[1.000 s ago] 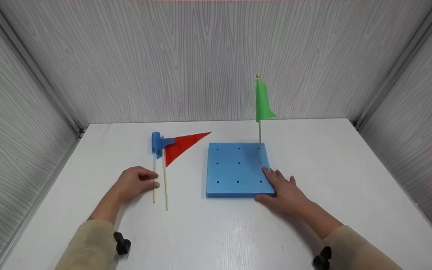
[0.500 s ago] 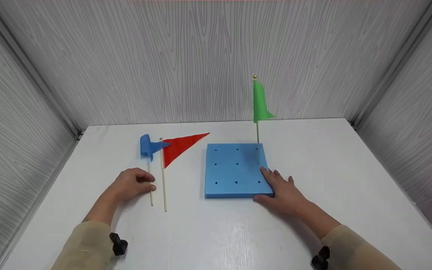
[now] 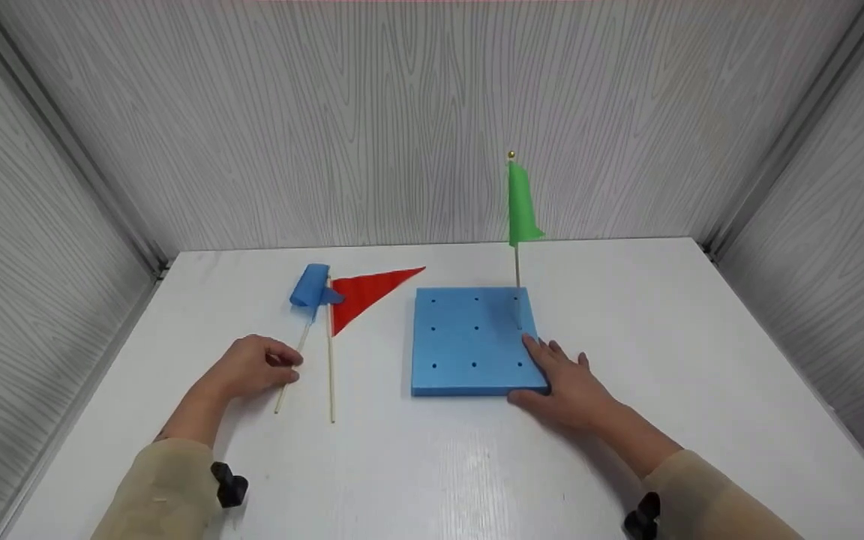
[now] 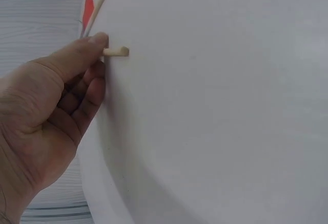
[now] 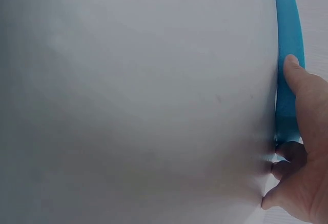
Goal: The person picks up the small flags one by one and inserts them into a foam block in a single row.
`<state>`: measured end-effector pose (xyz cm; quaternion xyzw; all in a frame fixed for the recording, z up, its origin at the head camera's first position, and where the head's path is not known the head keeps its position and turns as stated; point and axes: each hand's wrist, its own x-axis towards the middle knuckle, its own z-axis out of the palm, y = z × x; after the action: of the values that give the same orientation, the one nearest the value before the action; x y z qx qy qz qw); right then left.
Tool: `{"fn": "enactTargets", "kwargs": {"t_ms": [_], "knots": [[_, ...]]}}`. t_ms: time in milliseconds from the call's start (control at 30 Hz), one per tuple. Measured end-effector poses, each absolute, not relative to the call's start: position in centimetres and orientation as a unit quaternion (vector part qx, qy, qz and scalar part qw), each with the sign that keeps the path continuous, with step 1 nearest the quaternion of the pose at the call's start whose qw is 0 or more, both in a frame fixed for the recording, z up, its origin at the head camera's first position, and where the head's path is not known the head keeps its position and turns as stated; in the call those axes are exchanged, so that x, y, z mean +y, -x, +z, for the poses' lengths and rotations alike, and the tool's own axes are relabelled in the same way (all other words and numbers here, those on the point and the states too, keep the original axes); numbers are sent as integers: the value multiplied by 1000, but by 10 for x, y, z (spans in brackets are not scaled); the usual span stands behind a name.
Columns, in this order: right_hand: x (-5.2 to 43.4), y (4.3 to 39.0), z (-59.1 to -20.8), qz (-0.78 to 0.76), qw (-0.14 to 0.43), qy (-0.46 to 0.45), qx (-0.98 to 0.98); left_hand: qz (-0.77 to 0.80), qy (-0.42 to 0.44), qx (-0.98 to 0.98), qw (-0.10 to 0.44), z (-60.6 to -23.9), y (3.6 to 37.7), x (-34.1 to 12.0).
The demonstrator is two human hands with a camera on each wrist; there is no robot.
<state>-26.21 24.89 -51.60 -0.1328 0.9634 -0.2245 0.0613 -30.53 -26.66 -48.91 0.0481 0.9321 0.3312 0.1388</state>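
In the head view my left hand (image 3: 258,366) pinches the thin wooden stick of a blue flag (image 3: 310,285) between thumb and fingers. The flag's cloth is curled, and its stick slants, lower end to the left. From the left wrist view, the stick's end (image 4: 117,52) pokes out past my thumb. My right hand (image 3: 571,384) rests on the near right corner of a blue board (image 3: 451,345) with holes, its index finger on top and its thumb (image 5: 293,70) along the front side. A green flag (image 3: 522,206) stands upright in the board's right-hand middle hole.
A red triangular flag (image 3: 364,292) lies on the white table (image 3: 432,465) between my left hand and the board, partly overlapped by the blue cloth. Wood-patterned panels (image 3: 402,120) wall in the table at the back and both sides.
My left hand has shifted slightly left. The blue flag's stick has turned from near upright in view to a slant, its lower end swinging left. My right hand stays on the board.
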Motion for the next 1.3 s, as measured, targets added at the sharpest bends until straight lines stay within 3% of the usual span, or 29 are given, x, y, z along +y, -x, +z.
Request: {"fn": "enactTargets", "kwargs": {"t_ms": [433, 733, 1300], "knots": [[247, 263, -514, -228, 67, 127, 963, 346, -34, 928, 133, -491, 305, -272], [249, 264, -515, -229, 67, 127, 963, 362, -40, 926, 98, -493, 303, -268], [248, 265, -515, -226, 69, 127, 963, 433, 16, 899, 70, -501, 300, -267]]}}
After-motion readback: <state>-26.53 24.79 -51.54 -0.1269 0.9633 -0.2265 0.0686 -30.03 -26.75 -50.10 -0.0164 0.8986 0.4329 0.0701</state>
